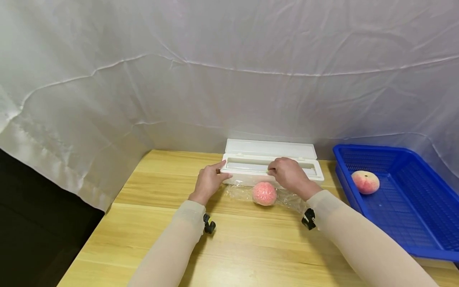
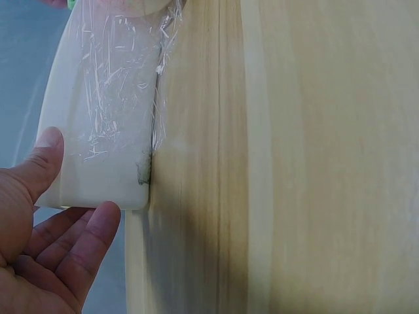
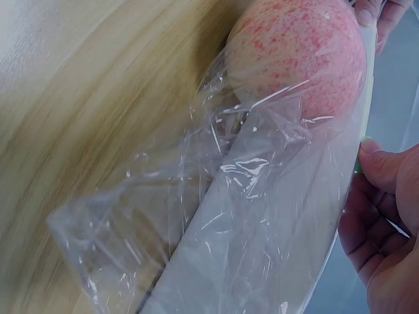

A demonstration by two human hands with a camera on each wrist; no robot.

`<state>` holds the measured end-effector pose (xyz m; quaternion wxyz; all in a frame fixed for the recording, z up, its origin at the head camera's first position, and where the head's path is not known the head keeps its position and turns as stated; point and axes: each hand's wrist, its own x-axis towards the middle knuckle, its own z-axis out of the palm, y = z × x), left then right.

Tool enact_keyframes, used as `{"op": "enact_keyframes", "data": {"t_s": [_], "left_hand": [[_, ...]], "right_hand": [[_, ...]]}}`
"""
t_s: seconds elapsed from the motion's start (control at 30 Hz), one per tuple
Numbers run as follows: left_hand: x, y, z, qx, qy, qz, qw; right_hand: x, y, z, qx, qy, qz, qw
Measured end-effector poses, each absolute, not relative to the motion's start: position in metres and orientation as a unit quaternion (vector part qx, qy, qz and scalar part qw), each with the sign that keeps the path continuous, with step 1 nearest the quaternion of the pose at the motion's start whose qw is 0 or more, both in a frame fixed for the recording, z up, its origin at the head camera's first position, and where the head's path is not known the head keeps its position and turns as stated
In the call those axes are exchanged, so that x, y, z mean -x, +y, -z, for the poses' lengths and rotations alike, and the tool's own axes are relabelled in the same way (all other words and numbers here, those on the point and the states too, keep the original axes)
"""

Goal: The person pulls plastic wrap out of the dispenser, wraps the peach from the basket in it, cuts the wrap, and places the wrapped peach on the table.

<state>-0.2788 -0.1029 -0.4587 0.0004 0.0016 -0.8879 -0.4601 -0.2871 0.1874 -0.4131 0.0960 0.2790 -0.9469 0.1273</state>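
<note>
A long white cling film dispenser box (image 1: 247, 181) lies at the back of the table with its lid (image 1: 270, 149) raised. My left hand (image 1: 208, 184) grips its left end, thumb and fingers on either side of the corner in the left wrist view. Over the box's near edge, my right hand (image 1: 289, 175) pinches a small green slider (image 3: 358, 167), mostly hidden by the fingers. Clear cling film (image 3: 249, 176) hangs over the front of the box onto the table. On the film, just before the box, sits a pink peach (image 1: 264, 194).
To the right stands a blue plastic basket (image 1: 346, 179) with another peach (image 1: 365, 182) inside. A pale cloth curtain (image 1: 229, 99) rises directly behind the wooden table (image 1: 244, 247). The table's left edge borders a dark area.
</note>
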Motion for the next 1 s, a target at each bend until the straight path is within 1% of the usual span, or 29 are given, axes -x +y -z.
{"op": "enact_keyframes", "data": {"t_s": [0.77,1.0], "left_hand": [[0.278,-0.099,0.459,0.013,-0.887,0.461,0.011],[0.278,-0.1,0.46,0.003,-0.885,0.466,0.004]], "right_hand": [[0.28,0.212,0.408,-0.271,-0.951,-0.116,0.095],[0.279,0.222,0.408,-0.263,-0.953,-0.112,0.099]]}}
